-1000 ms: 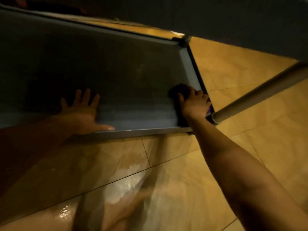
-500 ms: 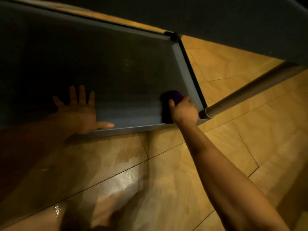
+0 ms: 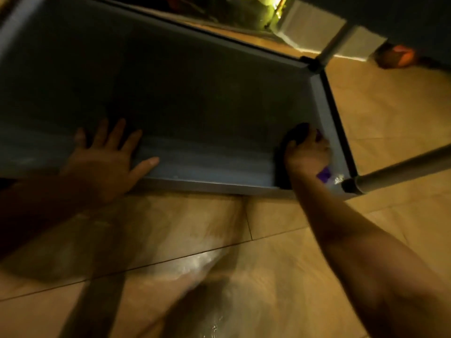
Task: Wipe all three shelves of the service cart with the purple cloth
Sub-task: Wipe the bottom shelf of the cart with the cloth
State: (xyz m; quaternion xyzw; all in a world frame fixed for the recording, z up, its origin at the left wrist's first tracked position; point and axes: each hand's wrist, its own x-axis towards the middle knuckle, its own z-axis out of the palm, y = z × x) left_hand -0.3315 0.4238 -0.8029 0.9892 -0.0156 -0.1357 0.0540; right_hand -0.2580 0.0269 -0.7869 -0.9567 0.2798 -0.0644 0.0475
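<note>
change: right hand (image 3: 307,152) has slid the purple cloth (image 3: 324,172) back from mid-stroke into the shelf's near-right corner | cloth: bunched under closed fingers, against the right wall | left hand (image 3: 107,157): stays splayed flat, empty, on bottom shelf (image 3: 207,113) near edge | meaning: right end likely covered; left stretch probably remains

Glossy tan tiled floor (image 3: 280,252) in dim warm light, dark grout lines.
</note>
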